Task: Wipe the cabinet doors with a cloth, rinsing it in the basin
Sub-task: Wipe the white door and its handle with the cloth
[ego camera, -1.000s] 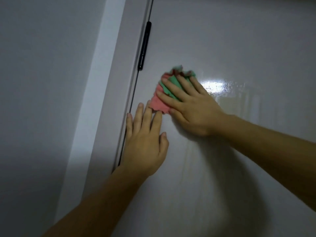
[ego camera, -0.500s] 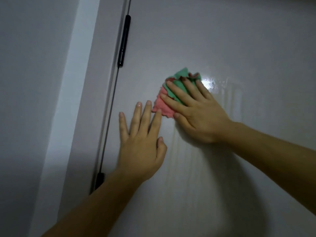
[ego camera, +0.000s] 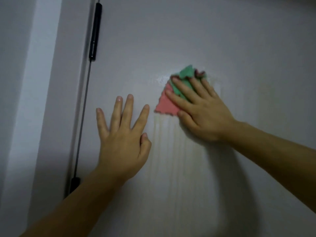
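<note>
The pink and green cloth (ego camera: 168, 104) lies right of centre on the cabinet door (ego camera: 222, 36). It is pressed flat under the right hand (ego camera: 203, 115), whose fingers are straight and spread, curled round nothing. The left hand (ego camera: 123, 139) rests flat and open just left of the cloth, not touching it. Wet streaks (ego camera: 171, 147) run down below the cloth. Dry door seems to lie toward the upper right, though the light is dim.

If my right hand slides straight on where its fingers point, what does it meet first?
Likely nothing: right hand, on the cloth, points up-left over bare cabinet door, clear of the strut.
</note>
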The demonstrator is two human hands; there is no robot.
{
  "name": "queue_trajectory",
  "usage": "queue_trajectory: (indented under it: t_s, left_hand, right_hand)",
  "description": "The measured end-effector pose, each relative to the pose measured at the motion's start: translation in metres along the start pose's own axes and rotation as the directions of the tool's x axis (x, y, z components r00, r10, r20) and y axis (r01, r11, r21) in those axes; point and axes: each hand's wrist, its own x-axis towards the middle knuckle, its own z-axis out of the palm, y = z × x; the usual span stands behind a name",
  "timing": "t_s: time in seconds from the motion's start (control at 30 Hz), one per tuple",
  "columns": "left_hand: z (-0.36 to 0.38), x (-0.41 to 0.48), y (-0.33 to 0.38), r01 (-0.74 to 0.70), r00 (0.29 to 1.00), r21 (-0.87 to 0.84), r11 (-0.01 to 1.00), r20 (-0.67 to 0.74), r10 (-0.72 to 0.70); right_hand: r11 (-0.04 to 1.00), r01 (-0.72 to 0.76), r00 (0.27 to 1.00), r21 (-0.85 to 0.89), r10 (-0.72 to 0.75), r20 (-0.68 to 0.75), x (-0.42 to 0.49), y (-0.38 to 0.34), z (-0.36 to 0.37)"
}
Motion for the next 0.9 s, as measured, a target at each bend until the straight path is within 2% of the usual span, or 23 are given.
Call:
queue_trajectory:
  t_s: [0.1, 0.17, 0.3, 0.4, 0.6, 0.73, 0.9]
  left_hand:
    - [0.000, 0.000, 0.002, 0.008, 1.000, -0.019, 1.000, -0.019, -0.008]
    - [0.001, 0.000, 0.005, 0.013, 1.000, -0.032, 0.999, -0.019, -0.014]
    - [-0.006, 0.006, 0.022, 0.068, 0.997, -0.045, 0.997, -0.022, -0.069]
    - [-0.011, 0.020, 0.049, -0.019, 1.000, -0.045, 0.999, -0.006, 0.018]
    - [-0.009, 0.056, 0.083, -0.123, 0.992, -0.074, 0.990, 0.025, 0.126]
    - [-0.003, 0.056, 0.097, -0.150, 0.988, -0.086, 0.985, 0.032, 0.153]
    - [0.000, 0.068, 0.121, -0.176, 0.983, -0.037, 0.984, 0.054, 0.178]
  right_hand:
    - [0.975, -0.217, 0.975, 0.058, 0.219, -0.028, 0.035, 0.041, -0.010]
    - [0.960, -0.268, 0.962, 0.079, 0.270, -0.028, 0.036, 0.049, -0.008]
    - [0.972, -0.222, 0.974, 0.073, 0.225, -0.035, -0.024, 0.006, 0.009]
    - [0.984, -0.155, 0.988, 0.086, 0.153, 0.034, -0.054, -0.001, 0.011]
    - [0.922, -0.372, 0.927, 0.105, 0.374, 0.003, 0.006, 0.073, -0.005]
    - [0.932, -0.345, 0.936, 0.111, 0.350, -0.039, -0.038, 0.055, 0.011]
    - [0.941, -0.318, 0.947, 0.113, 0.320, -0.001, -0.089, 0.044, 0.020]
